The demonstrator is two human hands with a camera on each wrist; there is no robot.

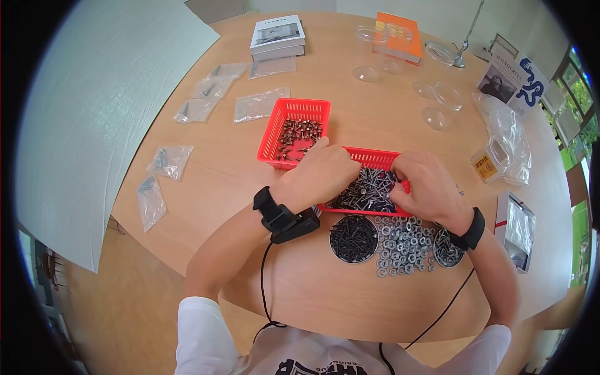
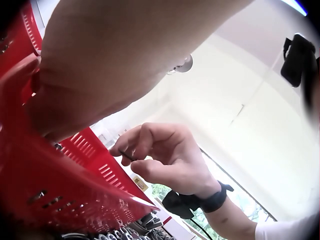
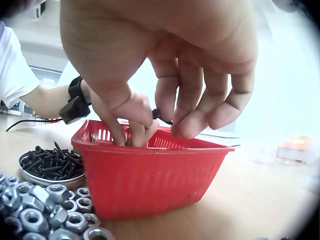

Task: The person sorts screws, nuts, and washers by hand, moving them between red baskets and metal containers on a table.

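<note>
My right hand is over the right end of a red plastic basket of silver screws. In the right wrist view, its thumb and forefinger pinch a small dark screw above the basket's rim. The left hand reaches down over the left part of the same basket, knuckles up. Its fingertips dip below the rim, and I cannot tell whether they hold a screw. Just behind the left hand stands a second red basket with bronze-coloured screws.
Near me are a round dish of black screws, loose nuts and a dish of silver screws. Bagged screws lie left. Farther back are books, clear round containers and a plastic bag.
</note>
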